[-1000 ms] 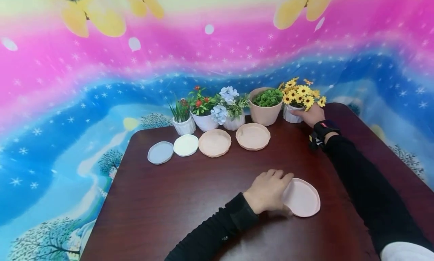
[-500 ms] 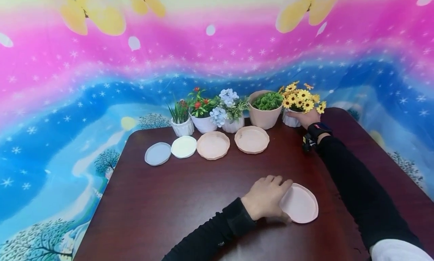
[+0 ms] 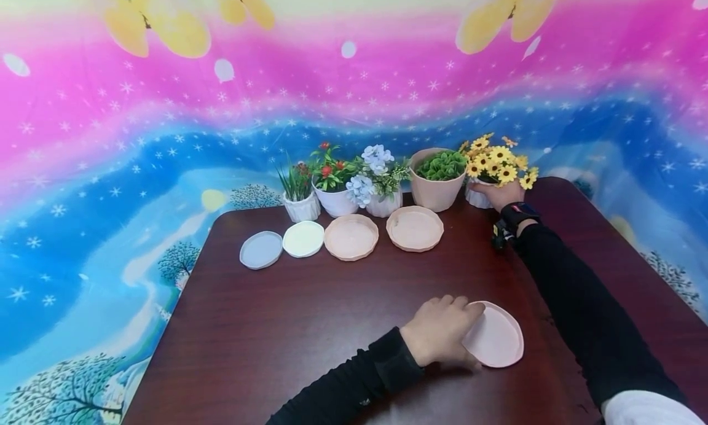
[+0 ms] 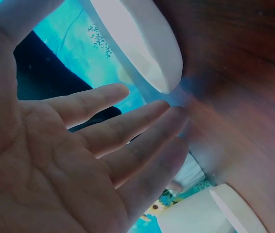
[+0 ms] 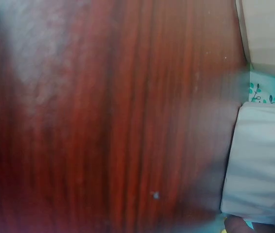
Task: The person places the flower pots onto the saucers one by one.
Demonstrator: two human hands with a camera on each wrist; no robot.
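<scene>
At the back right of the table, my right hand (image 3: 502,194) grips the white flowerpot (image 3: 479,195) of yellow daisies (image 3: 498,162), thumb along its near side. The pot's ridged white wall (image 5: 259,162) fills the right of the right wrist view, a fingertip (image 5: 237,224) at its lower edge. Nearer the front, my left hand (image 3: 442,330) is at the left rim of a pink saucer (image 3: 498,336). Its fingers (image 4: 142,150) are straight and spread in the left wrist view, palm facing the saucer (image 4: 145,43).
Along the back stand a grassy plant (image 3: 301,205), a red-flowered plant (image 3: 335,199), a blue-flowered plant (image 3: 384,202) and a beige-potted succulent (image 3: 437,190). Before them lie a grey saucer (image 3: 261,250), a white saucer (image 3: 303,239) and two beige saucers (image 3: 351,237). A patterned cloth (image 3: 354,93) hangs behind.
My right wrist has shifted slightly left beside the daisy pot, its hand still on it. The left hand stays at the pink saucer; the whole head view has tilted a little.
</scene>
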